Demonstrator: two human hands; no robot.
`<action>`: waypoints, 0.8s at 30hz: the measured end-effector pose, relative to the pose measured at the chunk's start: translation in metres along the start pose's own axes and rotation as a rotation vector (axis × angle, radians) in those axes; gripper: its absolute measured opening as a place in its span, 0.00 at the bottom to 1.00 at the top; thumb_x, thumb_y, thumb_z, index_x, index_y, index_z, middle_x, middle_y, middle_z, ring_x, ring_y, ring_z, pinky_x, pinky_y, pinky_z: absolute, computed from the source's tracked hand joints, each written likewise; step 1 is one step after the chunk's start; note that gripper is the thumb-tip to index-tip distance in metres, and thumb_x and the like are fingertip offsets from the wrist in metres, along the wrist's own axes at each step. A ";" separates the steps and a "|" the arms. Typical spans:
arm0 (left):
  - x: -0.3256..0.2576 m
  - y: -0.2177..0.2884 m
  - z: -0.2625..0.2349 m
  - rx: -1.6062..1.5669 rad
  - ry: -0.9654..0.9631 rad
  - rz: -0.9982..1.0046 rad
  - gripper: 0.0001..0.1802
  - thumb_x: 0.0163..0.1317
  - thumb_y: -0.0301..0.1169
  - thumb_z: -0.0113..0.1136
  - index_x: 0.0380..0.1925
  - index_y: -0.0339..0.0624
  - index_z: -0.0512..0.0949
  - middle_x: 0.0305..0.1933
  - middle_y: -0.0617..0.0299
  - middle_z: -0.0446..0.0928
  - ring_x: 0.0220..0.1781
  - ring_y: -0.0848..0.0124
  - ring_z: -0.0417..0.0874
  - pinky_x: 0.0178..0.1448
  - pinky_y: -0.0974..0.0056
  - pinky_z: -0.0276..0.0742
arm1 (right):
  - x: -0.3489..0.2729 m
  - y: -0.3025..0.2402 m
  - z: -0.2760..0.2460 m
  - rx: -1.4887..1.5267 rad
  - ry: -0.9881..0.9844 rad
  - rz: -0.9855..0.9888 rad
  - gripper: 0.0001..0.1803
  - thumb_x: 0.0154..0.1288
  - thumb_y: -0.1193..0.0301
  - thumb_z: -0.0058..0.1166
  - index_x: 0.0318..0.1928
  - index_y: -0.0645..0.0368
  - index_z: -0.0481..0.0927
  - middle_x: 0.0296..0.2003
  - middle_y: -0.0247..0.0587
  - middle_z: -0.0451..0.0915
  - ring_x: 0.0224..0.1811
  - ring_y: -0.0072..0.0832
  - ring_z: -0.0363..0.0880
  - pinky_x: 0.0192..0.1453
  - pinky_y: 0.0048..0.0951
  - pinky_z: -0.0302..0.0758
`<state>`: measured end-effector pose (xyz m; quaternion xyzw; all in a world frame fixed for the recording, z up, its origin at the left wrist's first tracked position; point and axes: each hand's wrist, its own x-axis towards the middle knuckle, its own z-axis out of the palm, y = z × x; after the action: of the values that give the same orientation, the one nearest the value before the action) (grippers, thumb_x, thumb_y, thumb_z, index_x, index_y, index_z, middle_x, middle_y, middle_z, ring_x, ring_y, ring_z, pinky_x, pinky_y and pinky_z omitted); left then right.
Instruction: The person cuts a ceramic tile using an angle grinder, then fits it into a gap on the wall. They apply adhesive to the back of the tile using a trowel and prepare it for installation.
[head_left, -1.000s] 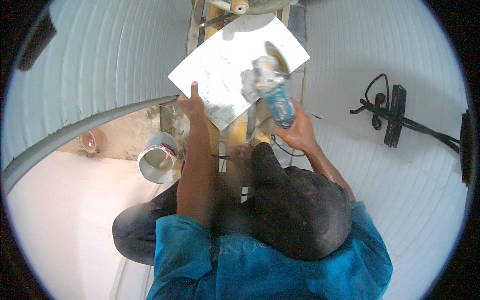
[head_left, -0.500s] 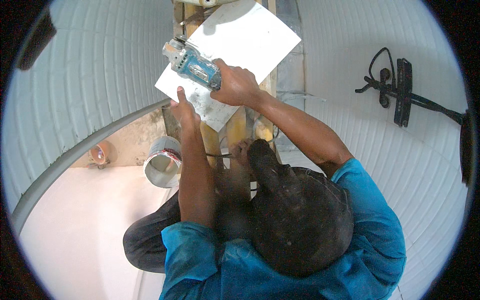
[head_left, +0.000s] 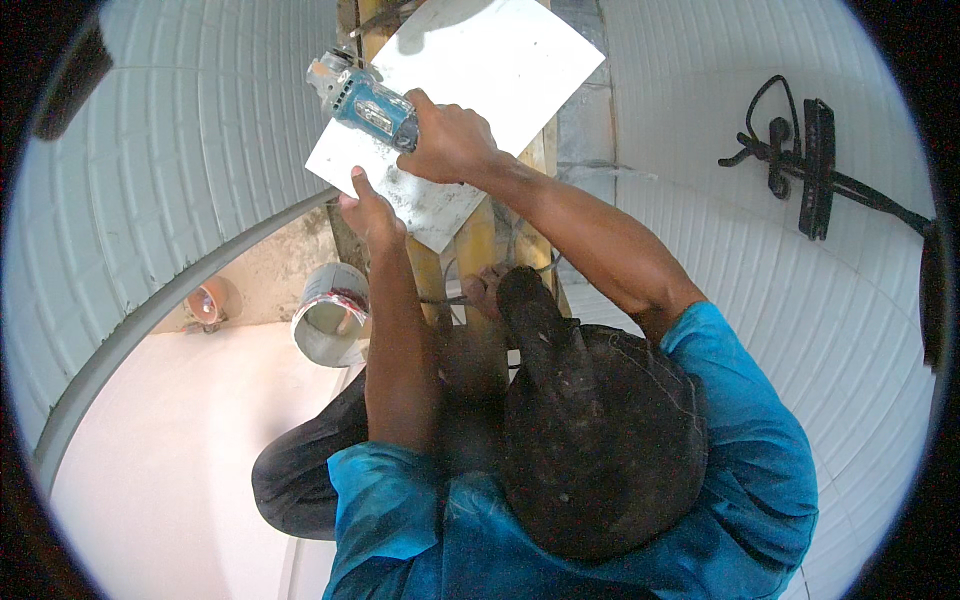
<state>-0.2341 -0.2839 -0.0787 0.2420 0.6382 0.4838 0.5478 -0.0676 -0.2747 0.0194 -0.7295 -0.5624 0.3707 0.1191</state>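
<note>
Layout seen from above: a flat tile (head_left: 490,90) lies on a narrow wooden plank (head_left: 478,250) running away from the person. The right hand (head_left: 450,140) holds an angle grinder (head_left: 365,100) over the tile's left edge; the left hand (head_left: 370,210) rests on the near left corner. A bucket (head_left: 330,315) stands left of the plank, a small cup (head_left: 208,300) farther left; a squeegee (head_left: 815,170) lies well apart, right

One flat white square tile (head_left: 480,90) is counted, one blue-bodied angle grinder (head_left: 365,100), one grey cylindrical metal bucket (head_left: 328,315), one small orange round object (head_left: 207,300), one black long-handled tool (head_left: 815,170). Two hands are seen.
</note>
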 end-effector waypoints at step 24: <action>-0.004 0.004 0.002 0.061 0.019 -0.006 0.24 0.68 0.36 0.59 0.53 0.25 0.69 0.50 0.48 0.77 0.48 0.63 0.81 0.52 0.58 0.77 | 0.006 0.001 0.008 0.034 -0.031 0.044 0.38 0.49 0.57 0.64 0.58 0.62 0.67 0.38 0.56 0.84 0.41 0.50 0.86 0.48 0.47 0.82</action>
<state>-0.2323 -0.2847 -0.0738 0.2521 0.6586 0.4648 0.5354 -0.0714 -0.2720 0.0109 -0.7336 -0.5416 0.3942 0.1145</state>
